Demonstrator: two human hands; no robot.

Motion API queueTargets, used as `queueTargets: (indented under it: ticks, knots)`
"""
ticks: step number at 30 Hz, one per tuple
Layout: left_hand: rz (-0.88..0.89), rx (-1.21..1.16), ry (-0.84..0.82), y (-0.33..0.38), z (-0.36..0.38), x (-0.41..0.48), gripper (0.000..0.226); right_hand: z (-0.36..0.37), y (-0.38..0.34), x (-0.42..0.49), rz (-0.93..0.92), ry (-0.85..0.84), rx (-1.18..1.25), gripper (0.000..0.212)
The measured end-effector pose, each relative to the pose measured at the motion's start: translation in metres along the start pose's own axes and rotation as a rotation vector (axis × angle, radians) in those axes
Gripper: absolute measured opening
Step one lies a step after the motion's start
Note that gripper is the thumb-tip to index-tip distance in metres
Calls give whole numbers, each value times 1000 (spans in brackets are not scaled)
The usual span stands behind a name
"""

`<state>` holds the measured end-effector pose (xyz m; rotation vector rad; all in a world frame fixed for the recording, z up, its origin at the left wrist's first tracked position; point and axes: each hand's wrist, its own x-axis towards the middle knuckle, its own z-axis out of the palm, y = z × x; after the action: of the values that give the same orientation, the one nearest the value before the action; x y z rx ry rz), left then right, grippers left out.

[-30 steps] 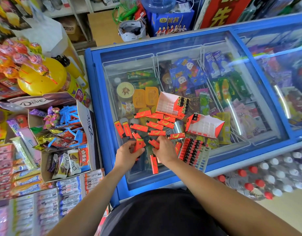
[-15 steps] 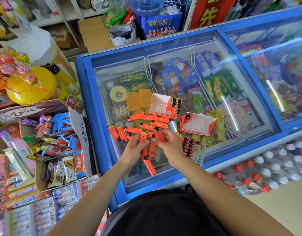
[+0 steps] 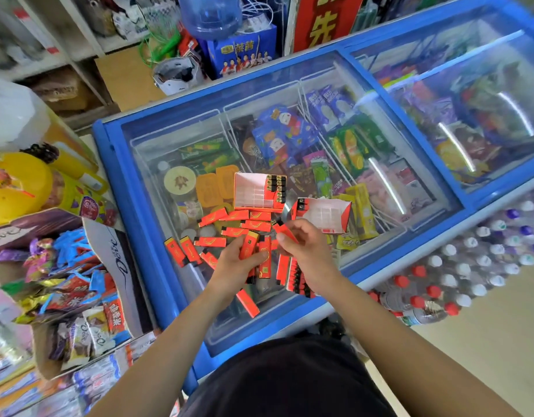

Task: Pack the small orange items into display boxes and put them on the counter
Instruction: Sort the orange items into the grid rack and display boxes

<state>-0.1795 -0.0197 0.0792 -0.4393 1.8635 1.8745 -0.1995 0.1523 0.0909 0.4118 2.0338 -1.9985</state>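
Person packing orange items (image 3: pixel 253 225) on a freezer lid (image 3: pixel 169 139).
Left hand (image 3: pixel 234 267) grips several, right hand (image 3: pixel 306 246) pinches one; two display boxes (image 3: pixel 250 191) mostly unfilled, many items loose.

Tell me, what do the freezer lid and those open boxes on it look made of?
Freezer lid: clear glass, perhaps plastic, glossy; ice-cream packets show through it and it reflects light in bright streaks. Open boxes: probably thin printed card, red outside, matt white inside, with sharp folded edges.
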Motion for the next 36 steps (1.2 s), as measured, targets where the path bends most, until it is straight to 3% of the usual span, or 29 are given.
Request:
queueTargets:
  ticks: [7,12,18,28,36]
  knots:
    - [-22,-76,47,5,3,12,15,-23,-12,17,-98,8,-192,16]
    - [-22,-105,112,2,-2,18,30,-23,-18,41,-199,16,-418,15]
    - [-38,-132,204,-7,-12,23,14,-8,-25,93,-332,7,-572,37]
    - [-63,-151,258,-16,-26,31,22,7,-13,135,-604,-62,-1015,20]
    - [-97,-178,300,-19,-30,37,20,6,-4,134,-779,-70,-1119,14]
